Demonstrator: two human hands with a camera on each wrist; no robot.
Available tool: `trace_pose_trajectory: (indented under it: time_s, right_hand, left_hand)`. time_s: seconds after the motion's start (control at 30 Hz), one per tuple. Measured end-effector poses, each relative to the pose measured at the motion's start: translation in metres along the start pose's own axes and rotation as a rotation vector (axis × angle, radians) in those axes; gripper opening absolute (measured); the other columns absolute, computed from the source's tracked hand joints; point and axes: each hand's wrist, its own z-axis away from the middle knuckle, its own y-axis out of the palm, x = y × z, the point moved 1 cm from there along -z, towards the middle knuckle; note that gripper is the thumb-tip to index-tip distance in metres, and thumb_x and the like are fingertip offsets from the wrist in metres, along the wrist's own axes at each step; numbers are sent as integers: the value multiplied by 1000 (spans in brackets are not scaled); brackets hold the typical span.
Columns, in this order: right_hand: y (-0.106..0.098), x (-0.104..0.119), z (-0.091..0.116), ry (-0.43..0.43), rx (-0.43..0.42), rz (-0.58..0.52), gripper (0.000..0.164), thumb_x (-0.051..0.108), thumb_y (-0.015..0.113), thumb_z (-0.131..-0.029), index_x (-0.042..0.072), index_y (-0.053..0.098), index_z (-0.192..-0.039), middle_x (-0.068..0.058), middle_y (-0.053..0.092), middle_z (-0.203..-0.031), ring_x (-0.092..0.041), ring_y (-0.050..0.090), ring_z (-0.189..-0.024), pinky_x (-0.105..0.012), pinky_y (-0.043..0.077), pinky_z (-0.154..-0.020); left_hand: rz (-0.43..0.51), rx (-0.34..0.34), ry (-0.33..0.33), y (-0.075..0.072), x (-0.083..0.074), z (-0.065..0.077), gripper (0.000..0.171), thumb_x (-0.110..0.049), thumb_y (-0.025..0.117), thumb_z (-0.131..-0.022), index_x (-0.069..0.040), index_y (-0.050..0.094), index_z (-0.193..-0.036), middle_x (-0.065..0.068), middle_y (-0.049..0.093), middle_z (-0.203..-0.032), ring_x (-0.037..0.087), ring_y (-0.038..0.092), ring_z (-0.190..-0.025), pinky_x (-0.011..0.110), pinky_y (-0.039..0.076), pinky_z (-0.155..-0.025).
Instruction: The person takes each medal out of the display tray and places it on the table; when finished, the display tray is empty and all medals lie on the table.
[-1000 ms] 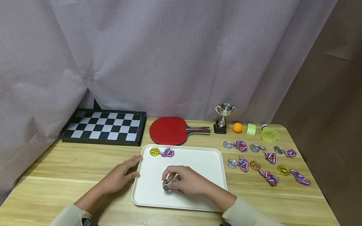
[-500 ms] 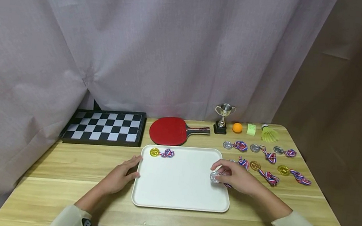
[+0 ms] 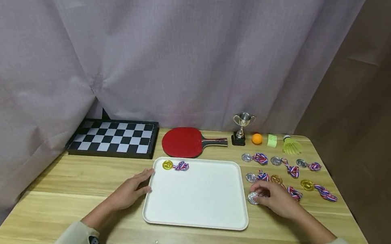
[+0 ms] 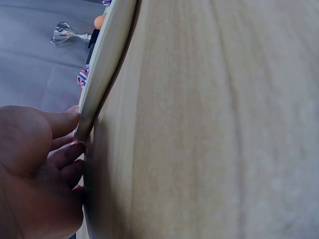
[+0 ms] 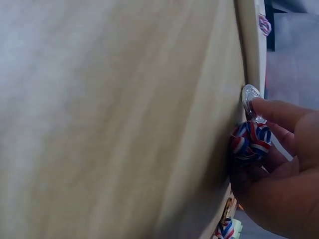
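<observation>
My right hand (image 3: 279, 199) pinches a silver medal (image 3: 253, 198) between thumb and fingers, just right of the white tray (image 3: 194, 224). In the right wrist view its bunched red, white and blue ribbon (image 5: 250, 143) hangs under the fingers, and the silver disc (image 5: 250, 98) stands near the tray's edge. My left hand (image 3: 130, 191) lies at the tray's left side, fingers extended, fingertips and thumb touching the rim. The left wrist view shows those fingertips against the tray's side (image 4: 107, 55). One gold medal (image 3: 167, 165) with folded ribbon lies in the tray's far left corner.
Several medals lie right of the tray, among them a silver one (image 3: 251, 178), a bronze-coloured one (image 3: 276, 179) and a gold one (image 3: 307, 185). Along the back are a checkered board (image 3: 114, 136), red table tennis paddle (image 3: 182, 142), trophy cup (image 3: 242, 121), orange ball (image 3: 257, 138) and shuttlecock (image 3: 291, 145).
My right hand has carried the silver medal from the middle of the tray rightward, over the rim, to the table beside it. The left hand has stayed at the tray's left edge.
</observation>
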Motion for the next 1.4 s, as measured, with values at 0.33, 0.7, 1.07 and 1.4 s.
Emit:
trace_pose_trajectory:
  time_s: [0.33, 0.7, 1.07, 1.4]
  right_hand:
    - [6, -3, 6, 2, -49, 101, 13, 16, 78, -92, 20, 74, -104, 7, 70, -106, -12, 62, -100, -33, 53, -89]
    - [3, 0, 4, 12, -35, 110, 17, 13, 79, -89, 14, 76, -106, 4, 71, -103, -14, 63, -95, -31, 55, -84]
    - [-1, 42, -29, -12, -5, 81, 21, 11, 75, -94, 5, 74, -114, -6, 71, -107, -26, 66, -102, -49, 57, -92]
    - [49, 102, -107, -130, 83, 2, 28, 9, 76, -93, 1, 73, -120, -14, 73, -114, -29, 67, -109, -53, 54, -101]
  left_hand:
    - [7, 1, -12, 1, 0, 0, 64, -16, 62, -104, -6, 35, -160, 14, 30, -167, 35, 20, -156, 55, 21, -126]
    - [12, 3, -11, 1, 0, 0, 64, -16, 63, -103, -5, 35, -160, 14, 31, -167, 35, 21, -156, 55, 21, -126]
    - [4, -8, 18, 1, 1, 1, 63, -17, 62, -104, -4, 36, -160, 16, 32, -166, 37, 21, -156, 56, 20, -126]
    - [-1, -1, 3, 0, 3, 0, 64, -18, 63, -104, -6, 34, -160, 14, 31, -167, 36, 21, -156, 56, 21, -126]
